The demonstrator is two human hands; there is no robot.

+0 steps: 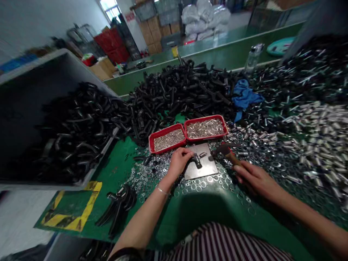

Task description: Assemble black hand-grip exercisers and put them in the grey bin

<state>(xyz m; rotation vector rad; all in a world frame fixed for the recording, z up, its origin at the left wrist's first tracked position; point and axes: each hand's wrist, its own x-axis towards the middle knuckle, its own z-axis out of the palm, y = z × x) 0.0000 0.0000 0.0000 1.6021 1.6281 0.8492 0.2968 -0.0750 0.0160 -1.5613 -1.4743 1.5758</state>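
Observation:
My left hand [179, 161] has its fingers closed on a small black handle-like part [196, 161], which rests on a square metal plate [201, 174]. Just right of that part, a short silver cylinder [202, 154] lies on the plate. My right hand [251, 177] is wrapped round the wooden handle of a hammer [230, 156]. The hammer's dark head sits over the plate's right edge, apart from the black part. Loose metal rings [199, 188] lie around the plate's near side.
Two red trays [185, 135] of small metal pins stand behind the plate. Black parts [179, 90] are heaped at the back and in a grey bin [100, 154] at left. Silver cylinders [323, 137] pile up at right, near a blue cloth [244, 95]. More black parts [119, 206] lie front left.

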